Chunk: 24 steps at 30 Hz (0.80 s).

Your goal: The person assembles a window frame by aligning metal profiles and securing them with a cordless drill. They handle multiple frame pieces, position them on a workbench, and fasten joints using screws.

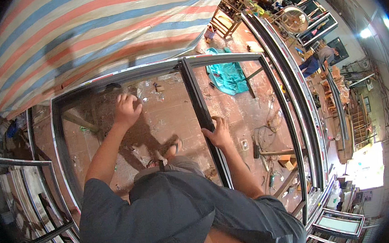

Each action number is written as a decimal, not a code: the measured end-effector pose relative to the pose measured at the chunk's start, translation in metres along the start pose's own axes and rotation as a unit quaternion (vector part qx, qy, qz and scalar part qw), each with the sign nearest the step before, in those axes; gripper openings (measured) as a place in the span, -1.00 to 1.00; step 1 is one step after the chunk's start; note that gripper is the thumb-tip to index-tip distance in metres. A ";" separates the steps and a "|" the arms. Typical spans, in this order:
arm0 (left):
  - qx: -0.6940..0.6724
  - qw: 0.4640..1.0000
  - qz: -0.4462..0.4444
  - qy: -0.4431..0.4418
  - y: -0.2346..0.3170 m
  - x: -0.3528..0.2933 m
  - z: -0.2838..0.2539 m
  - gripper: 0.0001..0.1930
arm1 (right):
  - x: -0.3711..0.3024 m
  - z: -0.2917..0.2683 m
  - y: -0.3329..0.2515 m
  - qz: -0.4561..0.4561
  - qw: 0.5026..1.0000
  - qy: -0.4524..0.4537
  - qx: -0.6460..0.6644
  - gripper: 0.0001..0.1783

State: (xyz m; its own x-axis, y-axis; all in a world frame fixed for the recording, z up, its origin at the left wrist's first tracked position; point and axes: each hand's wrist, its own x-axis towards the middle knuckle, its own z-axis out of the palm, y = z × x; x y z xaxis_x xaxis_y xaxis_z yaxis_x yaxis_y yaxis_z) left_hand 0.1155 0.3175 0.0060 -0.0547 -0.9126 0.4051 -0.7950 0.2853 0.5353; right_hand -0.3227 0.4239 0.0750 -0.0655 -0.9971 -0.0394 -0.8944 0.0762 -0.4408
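Note:
A large dark window frame [122, 71] with pale edges lies across the space in front of me, split by a dark crossbar [196, 98]. My right hand [218, 132] grips this bar, with its thumb on the left side and fingers over the top. Above the frame's left opening hangs my left hand [128, 110], its fingers loosely bent and apart from the thumb. I see nothing in it, though the palm side is hidden. Through the openings the tiled floor and my sandalled feet [173, 149] show.
A striped sheet [105, 28] hangs along the far left. Teal cloth [228, 75] lies on the floor beyond the frame. Long dark profiles [287, 86] run along the right. More frames [17, 158] stand at left. Another person [320, 60] bends over at far right.

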 end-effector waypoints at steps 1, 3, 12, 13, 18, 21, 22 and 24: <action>0.004 1.000 0.000 0.003 0.004 0.016 0.005 -0.61 | 0.019 0.003 0.001 0.006 1.000 -0.006 -0.001 -0.02; 0.000 1.000 0.016 -0.001 0.010 0.046 0.012 -0.58 | 0.055 0.014 0.002 0.020 0.999 -0.022 -0.013 0.03; 0.063 0.992 0.054 -0.095 0.006 0.180 0.087 -0.41 | 0.178 0.066 0.000 0.005 0.997 -0.027 0.065 0.19; 0.069 0.990 0.057 -0.107 0.008 0.196 0.100 -0.40 | 0.186 0.073 0.003 0.007 0.996 -0.025 0.080 0.21; 0.112 0.969 0.063 -0.212 0.013 0.259 0.153 -0.28 | 0.210 0.070 -0.009 0.065 0.989 -0.059 0.118 0.20; 0.053 0.956 0.084 -0.276 0.022 0.295 0.183 -0.24 | 0.232 0.053 -0.013 0.125 0.974 -0.128 0.142 0.13; 0.060 0.948 0.090 -0.301 0.024 0.303 0.190 -0.27 | 0.235 0.054 -0.011 0.128 0.971 -0.141 0.144 0.11; 0.069 0.929 0.110 -0.346 0.029 0.320 0.208 -0.32 | 0.240 0.052 -0.006 0.134 0.967 -0.160 0.146 0.07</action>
State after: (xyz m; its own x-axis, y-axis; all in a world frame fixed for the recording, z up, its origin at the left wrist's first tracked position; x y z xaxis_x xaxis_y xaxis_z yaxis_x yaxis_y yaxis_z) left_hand -0.0506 -0.0275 -0.0035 -0.5620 -0.8204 -0.1051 -0.7860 0.4902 0.3768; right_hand -0.3103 0.1842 0.0218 -0.0962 -0.8916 -0.4424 -0.6985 0.3771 -0.6082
